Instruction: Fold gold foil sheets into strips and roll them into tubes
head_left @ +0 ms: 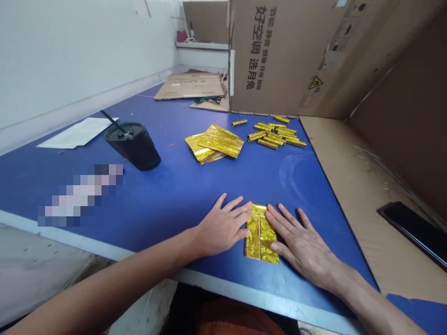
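Observation:
A sheet of shiny gold foil paper (268, 235) lies on the blue table near its front edge, its two sides folded in to a seam down the middle and a fold across its far end. My left hand (223, 225) rests flat with fingers spread, its fingertips touching the foil's left edge. On the opposite side my right hand (300, 242) lies palm down, fingers apart, fingertips pressing the right edge. Farther back is a small stack of flat gold foil sheets (221, 141). To its right sits a loose pile of small rolled gold foil pieces (275, 134).
A black tumbler with a straw (134, 146) stands at the left, near a white paper (77, 132). Flattened cardboard (190, 87) lies at the back. A large carton (289, 56) walls the back right. A dark phone (417, 232) rests on cardboard at the right.

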The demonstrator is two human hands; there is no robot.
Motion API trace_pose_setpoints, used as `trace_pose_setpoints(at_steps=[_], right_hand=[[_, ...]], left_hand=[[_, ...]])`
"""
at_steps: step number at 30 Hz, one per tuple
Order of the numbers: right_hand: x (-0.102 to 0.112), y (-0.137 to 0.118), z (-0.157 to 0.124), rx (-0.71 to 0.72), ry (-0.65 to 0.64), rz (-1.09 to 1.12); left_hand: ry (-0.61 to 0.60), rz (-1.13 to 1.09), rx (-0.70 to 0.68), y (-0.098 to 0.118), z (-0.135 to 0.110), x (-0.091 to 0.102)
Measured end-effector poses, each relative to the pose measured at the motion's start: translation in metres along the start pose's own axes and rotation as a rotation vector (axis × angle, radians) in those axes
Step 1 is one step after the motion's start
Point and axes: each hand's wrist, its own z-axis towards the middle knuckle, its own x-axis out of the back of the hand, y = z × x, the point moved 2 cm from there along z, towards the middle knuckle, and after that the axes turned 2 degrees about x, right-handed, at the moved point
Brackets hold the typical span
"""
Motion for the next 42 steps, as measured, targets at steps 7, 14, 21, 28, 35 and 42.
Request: trace_pose_setpoints(at_steps=[7, 14, 21, 28, 35, 42], right_hand=[[-0.001, -0.001, -0.001, -0.032, -0.043, -0.009], [0.0, 0.0, 0.001, -0.012, -0.054, -0.003], [-0.001, 0.0, 0.002, -0.005, -0.084, 0.041], [0.02, -0.005, -0.011, 0.041, -0.08, 0.169], [0.007, -0.031, -0.036, 0.132, -0.036, 0.124], [0.003, -0.037, -0.036, 0.093, -0.003, 0.098]], left_hand=[[0.034, -0.007, 0.062, 0.01, 0.002, 0.001], [-0.002, 0.001, -0.014, 0.007, 0.0, 0.001], [-0.127, -0.028, -0.089, -0.001, -0.004, 0.004], [-0.174, -0.057, -0.089, 0.0, -0.002, 0.004], [-0.174, -0.055, -0.095, 0.002, -0.003, 0.004], [-0.176, -0.067, -0.103, 0.002, -0.003, 0.005]])
